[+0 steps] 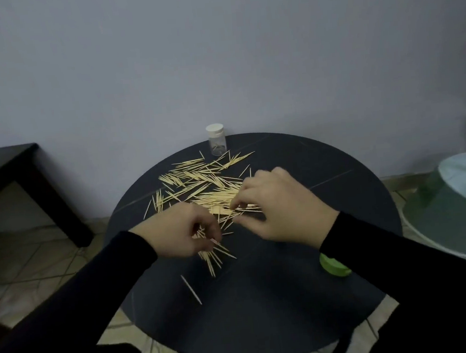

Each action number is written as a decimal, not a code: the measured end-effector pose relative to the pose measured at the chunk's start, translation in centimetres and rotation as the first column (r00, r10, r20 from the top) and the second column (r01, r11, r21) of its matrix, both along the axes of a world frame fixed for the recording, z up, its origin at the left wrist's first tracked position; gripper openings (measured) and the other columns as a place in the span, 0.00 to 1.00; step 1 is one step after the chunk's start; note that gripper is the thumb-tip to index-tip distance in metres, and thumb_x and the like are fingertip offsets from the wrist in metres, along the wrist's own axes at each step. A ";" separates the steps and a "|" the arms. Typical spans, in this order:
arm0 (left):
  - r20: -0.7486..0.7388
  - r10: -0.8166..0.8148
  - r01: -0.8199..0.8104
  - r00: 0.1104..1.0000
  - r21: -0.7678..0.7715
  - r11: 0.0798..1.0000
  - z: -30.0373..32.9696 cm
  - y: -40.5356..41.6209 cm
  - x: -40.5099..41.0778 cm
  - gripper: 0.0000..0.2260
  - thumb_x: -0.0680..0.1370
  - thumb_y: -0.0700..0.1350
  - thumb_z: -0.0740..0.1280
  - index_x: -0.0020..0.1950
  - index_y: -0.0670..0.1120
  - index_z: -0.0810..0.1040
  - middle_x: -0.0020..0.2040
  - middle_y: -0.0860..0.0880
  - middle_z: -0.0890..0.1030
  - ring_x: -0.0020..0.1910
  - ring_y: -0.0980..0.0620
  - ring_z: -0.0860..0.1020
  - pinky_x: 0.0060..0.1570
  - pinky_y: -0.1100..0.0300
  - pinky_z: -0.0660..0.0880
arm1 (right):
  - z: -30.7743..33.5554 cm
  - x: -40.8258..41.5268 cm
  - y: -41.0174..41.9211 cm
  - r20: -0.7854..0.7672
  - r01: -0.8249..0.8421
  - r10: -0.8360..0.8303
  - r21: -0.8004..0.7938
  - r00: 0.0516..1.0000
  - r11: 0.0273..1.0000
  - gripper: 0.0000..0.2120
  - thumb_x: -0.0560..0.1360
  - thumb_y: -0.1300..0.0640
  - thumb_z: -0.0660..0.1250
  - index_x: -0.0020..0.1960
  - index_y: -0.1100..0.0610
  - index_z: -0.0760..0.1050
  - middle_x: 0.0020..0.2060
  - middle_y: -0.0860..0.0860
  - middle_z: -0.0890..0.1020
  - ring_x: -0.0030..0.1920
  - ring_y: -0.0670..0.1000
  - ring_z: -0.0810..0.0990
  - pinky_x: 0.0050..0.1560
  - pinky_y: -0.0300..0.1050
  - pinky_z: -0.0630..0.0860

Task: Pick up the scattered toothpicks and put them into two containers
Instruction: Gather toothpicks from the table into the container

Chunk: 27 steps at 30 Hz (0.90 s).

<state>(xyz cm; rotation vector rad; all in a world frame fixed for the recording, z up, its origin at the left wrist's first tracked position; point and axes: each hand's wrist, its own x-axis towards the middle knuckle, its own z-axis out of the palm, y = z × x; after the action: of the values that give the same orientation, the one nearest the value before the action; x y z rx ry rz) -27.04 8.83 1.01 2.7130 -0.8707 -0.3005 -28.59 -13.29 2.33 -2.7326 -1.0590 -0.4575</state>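
Observation:
Several pale toothpicks (198,180) lie scattered over the far half of a round black table (340,195). My left hand (179,231) curls around a small bunch of toothpicks at the near edge of the pile. My right hand (277,209) reaches into the pile from the right and pinches toothpicks between thumb and fingertips. A clear container with a white cap (216,139) stands upright at the table's far edge. A green container (334,267) sits near my right sleeve, partly hidden by it. One toothpick (191,289) lies alone nearer to me.
A dark low table (29,177) stands at the left, by the wall. A green-and-white tub (454,207) sits on the tiled floor at the right. The wall runs right behind the round table.

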 end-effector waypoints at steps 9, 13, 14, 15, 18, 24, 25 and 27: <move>-0.272 0.110 -0.076 0.956 0.134 0.988 -1.7 2.8 -2.2 0.11 0.66 0.49 0.78 0.47 0.57 0.83 0.46 0.57 0.82 0.44 0.61 0.76 0.46 0.68 0.72 | -4.9 -0.2 6.6 -0.247 0.125 -0.189 -0.254 0.950 0.959 0.26 0.74 0.35 0.62 0.57 0.56 0.77 0.50 0.52 0.80 0.53 0.55 0.77 0.58 0.54 0.70; -0.263 0.104 -0.092 0.959 0.057 0.994 -2.3 3.5 -1.9 0.05 0.69 0.49 0.76 0.43 0.56 0.84 0.42 0.59 0.82 0.41 0.64 0.75 0.43 0.71 0.70 | -4.7 0.6 7.7 -0.307 0.180 -0.251 -0.244 0.918 0.953 0.20 0.76 0.42 0.65 0.59 0.56 0.77 0.53 0.53 0.80 0.55 0.55 0.77 0.60 0.52 0.70; -0.248 0.118 -0.106 0.961 0.063 0.992 -2.4 3.9 -1.6 0.03 0.71 0.49 0.75 0.43 0.57 0.84 0.41 0.59 0.81 0.41 0.64 0.75 0.43 0.72 0.69 | -4.4 1.0 7.9 -0.321 0.195 -0.277 -0.266 0.906 0.944 0.18 0.76 0.44 0.66 0.59 0.56 0.77 0.53 0.53 0.80 0.55 0.55 0.77 0.61 0.52 0.70; -0.230 0.137 -0.124 0.963 0.070 0.990 -2.5 4.0 -1.3 0.03 0.72 0.49 0.74 0.41 0.58 0.82 0.41 0.60 0.81 0.41 0.64 0.75 0.43 0.71 0.69 | -4.1 1.3 7.9 -0.327 0.207 -0.300 -0.290 0.896 0.934 0.16 0.77 0.47 0.66 0.59 0.55 0.76 0.53 0.53 0.80 0.55 0.55 0.77 0.61 0.52 0.70; -0.142 0.212 -0.203 0.967 0.075 0.976 -3.1 4.6 -0.4 0.06 0.74 0.50 0.71 0.39 0.61 0.78 0.43 0.60 0.80 0.44 0.63 0.76 0.49 0.64 0.74 | -3.4 2.5 8.1 -0.278 0.226 -0.337 -0.364 0.900 0.904 0.09 0.79 0.55 0.63 0.57 0.55 0.76 0.53 0.53 0.80 0.55 0.55 0.77 0.60 0.51 0.68; 0.120 0.348 -0.344 0.930 -0.055 0.937 -4.9 2.4 0.2 0.02 0.76 0.50 0.68 0.46 0.55 0.79 0.48 0.57 0.76 0.49 0.57 0.75 0.51 0.59 0.74 | -2.2 4.8 8.3 -0.072 0.282 -0.374 -0.531 0.925 0.799 0.10 0.79 0.61 0.58 0.58 0.58 0.74 0.52 0.53 0.81 0.53 0.55 0.79 0.60 0.54 0.66; 0.163 0.370 -0.361 0.915 -0.081 0.929 -5.3 2.0 0.3 0.02 0.76 0.50 0.67 0.46 0.55 0.79 0.48 0.57 0.75 0.50 0.56 0.75 0.50 0.59 0.73 | -2.1 5.3 8.2 -0.043 0.299 -0.383 -0.547 0.923 0.782 0.11 0.79 0.61 0.58 0.58 0.58 0.74 0.53 0.53 0.81 0.53 0.55 0.79 0.60 0.53 0.66; 0.225 0.405 -0.386 0.886 -0.126 0.914 -5.7 1.2 0.5 0.03 0.76 0.51 0.67 0.49 0.55 0.78 0.50 0.57 0.74 0.52 0.55 0.75 0.49 0.60 0.72 | -1.9 6.3 8.1 -0.023 0.327 -0.410 -0.564 0.912 0.758 0.12 0.79 0.62 0.57 0.59 0.58 0.74 0.54 0.53 0.81 0.54 0.56 0.79 0.60 0.53 0.67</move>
<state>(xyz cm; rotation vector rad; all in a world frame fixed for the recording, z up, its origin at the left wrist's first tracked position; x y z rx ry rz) -26.54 10.06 -4.71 2.8058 -0.3503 0.1585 -22.27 -5.23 0.41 -3.4482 -0.6770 0.0279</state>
